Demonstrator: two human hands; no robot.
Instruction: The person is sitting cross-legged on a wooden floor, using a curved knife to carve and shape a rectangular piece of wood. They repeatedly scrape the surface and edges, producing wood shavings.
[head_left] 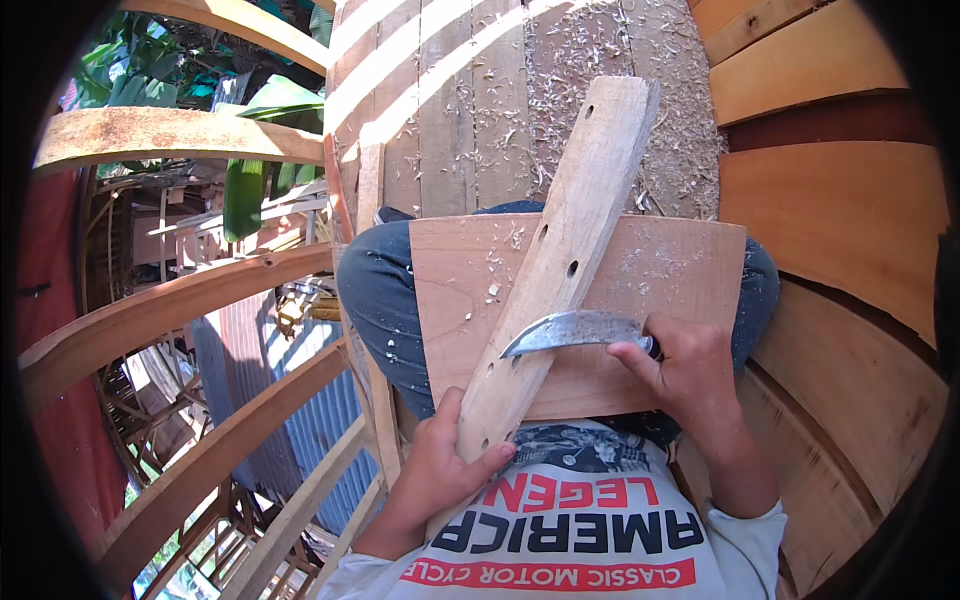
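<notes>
A long piece of wood (575, 215) with several dark holes slants across my lap, its far end up and to the right. My left hand (440, 465) is wrapped round its near end, close to my shirt. In my right hand (690, 370) is a curved knife (585, 328), held by its dark handle, which my fingers mostly hide. The blade lies across the wood's lower half, its tip pointing left near a small hole. Under the wood, a flat board (680, 280) rests on my crossed legs, with a few shavings on it.
Pale shavings (680, 130) litter the plank floor (450, 130) ahead. Overlapping wooden boards (830, 210) form a wall close on my right. A slatted wooden railing (180, 300) runs along my left, with corrugated sheets (320, 420) and green leaves (245, 195) beyond it.
</notes>
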